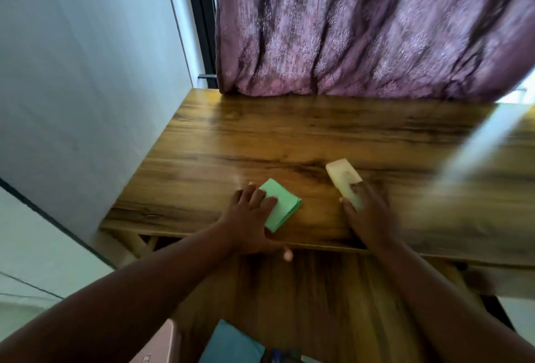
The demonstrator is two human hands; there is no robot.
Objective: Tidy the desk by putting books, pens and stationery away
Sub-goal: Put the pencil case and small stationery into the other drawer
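A green pad of sticky notes (285,207) lies near the front edge of the wooden desk (289,137). My left hand (252,218) rests on its left side, fingers spread over it and thumb hooked under the desk edge. To the right, a pale yellow pad (343,177) lies tilted on the desk. My right hand (367,212) is blurred, with fingertips on the pad's near end; whether it grips the pad is unclear.
A purple curtain (362,29) hangs along the desk's back edge. A white wall (72,73) borders the left side. A lower wooden surface (304,299) lies under the front edge, with a teal item (231,345) and a pink object (162,345) below.
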